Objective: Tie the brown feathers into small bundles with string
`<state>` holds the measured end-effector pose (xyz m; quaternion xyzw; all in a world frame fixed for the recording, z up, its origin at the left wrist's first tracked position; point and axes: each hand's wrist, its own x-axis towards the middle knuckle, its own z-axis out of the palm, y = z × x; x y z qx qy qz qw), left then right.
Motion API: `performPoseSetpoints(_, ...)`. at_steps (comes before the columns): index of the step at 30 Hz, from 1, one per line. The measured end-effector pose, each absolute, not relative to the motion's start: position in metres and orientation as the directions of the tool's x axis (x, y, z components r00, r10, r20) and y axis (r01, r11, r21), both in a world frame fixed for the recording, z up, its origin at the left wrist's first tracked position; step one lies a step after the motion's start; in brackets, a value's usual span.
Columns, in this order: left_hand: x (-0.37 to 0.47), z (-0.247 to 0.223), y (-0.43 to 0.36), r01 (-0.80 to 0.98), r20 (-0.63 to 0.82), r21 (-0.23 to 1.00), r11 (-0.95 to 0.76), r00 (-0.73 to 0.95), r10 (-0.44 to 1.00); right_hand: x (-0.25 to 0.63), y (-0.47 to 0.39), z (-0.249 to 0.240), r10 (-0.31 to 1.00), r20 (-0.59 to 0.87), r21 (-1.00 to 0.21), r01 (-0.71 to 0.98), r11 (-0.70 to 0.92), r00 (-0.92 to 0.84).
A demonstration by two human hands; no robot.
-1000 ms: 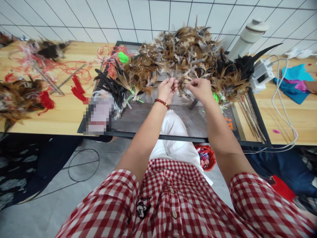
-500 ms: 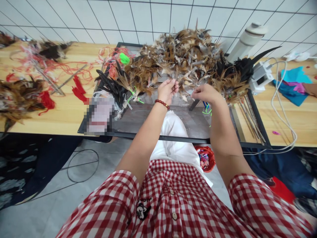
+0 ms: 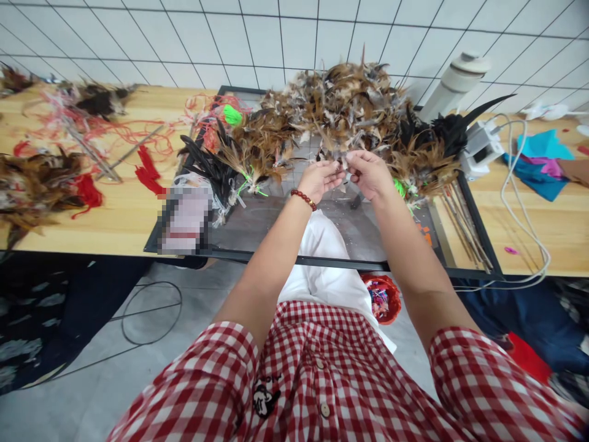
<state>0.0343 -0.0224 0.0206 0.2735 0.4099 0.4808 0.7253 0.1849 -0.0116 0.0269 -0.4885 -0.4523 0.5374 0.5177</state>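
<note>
My left hand [image 3: 321, 178], with a dark red bead bracelet [image 3: 304, 199] at its wrist, has thumb and fingertips pinched together. Almost touching it, my right hand [image 3: 368, 174] is closed in a pinch as well. Small brown feathers [image 3: 344, 162] show at the meeting fingertips; the fingers partly hide them. Just beyond both hands rises a large heap of brown feathers [image 3: 340, 101]. A feather bundle tied with bright green string [image 3: 251, 178] lies left of my hands, and green string [image 3: 399, 188] shows beside my right wrist.
A black-framed glass tray [image 3: 257, 236] lies on the wooden table [image 3: 124, 227]. Black feathers [image 3: 209, 162] and a pixelated rectangle [image 3: 184, 221] are at left. At right are thin sticks [image 3: 467, 227], a white charger [image 3: 481, 147] with cable and a bottle [image 3: 453, 86]. Another person's hand [image 3: 575, 170] touches blue cloth.
My right hand has moved left and turned so its fingers meet my left fingertips. My left hand has shifted slightly right and down. Green string beside the right wrist has come into view.
</note>
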Motion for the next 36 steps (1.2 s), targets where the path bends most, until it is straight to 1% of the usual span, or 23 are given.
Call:
performPoseSetpoints(6,0.036,0.023,-0.023,-0.489,-0.36,0.753,0.44,0.254,0.898,0.171,-0.013,0.015,1.0,-0.013,-0.988,-0.154,-0.009,0.022)
performPoseSetpoints(10,0.037,0.024,-0.023,-0.49,-0.366,0.756,0.435,0.235,0.901,0.174,-0.009,0.011,1.0,0.009,-0.998,-0.069,0.01,0.01)
performPoseSetpoints(12,0.038,0.024,-0.023,-0.511,-0.363,0.76,0.401,0.178,0.915,0.18,-0.004,0.01,0.997,0.045,-0.998,-0.032,0.047,0.059)
performPoseSetpoints(14,0.038,0.024,-0.023,-0.536,-0.362,0.762,0.364,0.114,0.925,0.187,0.002,0.009,0.984,0.079,-0.995,-0.043,0.086,0.157)
performPoseSetpoints(16,0.038,0.024,-0.022,-0.549,-0.364,0.763,0.342,0.073,0.929,0.194,0.006,0.009,0.967,0.073,-0.994,-0.066,0.092,0.245)
performPoseSetpoints(18,0.039,0.024,-0.022,-0.545,-0.361,0.768,0.337,0.067,0.93,0.197,0.007,0.01,0.961,0.047,-0.996,-0.061,0.066,0.272)
performPoseSetpoints(20,0.039,0.024,-0.022,-0.53,-0.347,0.777,0.339,0.088,0.934,0.196,0.004,0.011,0.976,0.019,-0.999,-0.038,0.028,0.218)
performPoseSetpoints(22,0.039,0.023,-0.023,-0.512,-0.33,0.786,0.345,0.124,0.936,0.191,-0.001,0.014,0.993,0.011,-1.0,-0.013,0.013,0.119)
performPoseSetpoints(24,0.038,0.023,-0.024,-0.492,-0.315,0.794,0.357,0.171,0.934,0.185,-0.007,0.017,0.998,0.044,-0.999,0.011,0.043,0.041)
performPoseSetpoints(26,0.037,0.023,-0.025,-0.461,-0.305,0.803,0.378,0.229,0.925,0.181,-0.01,0.02,0.994,0.11,-0.993,0.048,0.11,0.006)
performPoseSetpoints(29,0.035,0.024,-0.026,-0.386,-0.291,0.837,0.389,0.288,0.912,0.182,-0.009,0.021,0.979,0.2,-0.967,0.154,0.203,-0.033)
performPoseSetpoints(31,0.034,0.025,-0.026,-0.37,-0.276,0.856,0.362,0.264,0.924,0.19,-0.006,0.021,0.964,0.266,-0.923,0.284,0.261,-0.024)
performPoseSetpoints(32,0.033,0.026,-0.025,-0.384,-0.269,0.858,0.341,0.23,0.935,0.196,-0.004,0.021,0.952,0.305,-0.882,0.378,0.283,-0.001)
performPoseSetpoints(34,0.032,0.027,-0.023,-0.441,-0.26,0.847,0.297,0.145,0.955,0.21,-0.001,0.02,0.923,0.383,-0.746,0.603,0.281,0.044)
performPoseSetpoints(36,0.031,0.027,-0.02,-0.488,-0.263,0.832,0.263,0.07,0.962,0.223,0.0,0.018,0.914,0.406,-0.563,0.792,0.234,0.019)
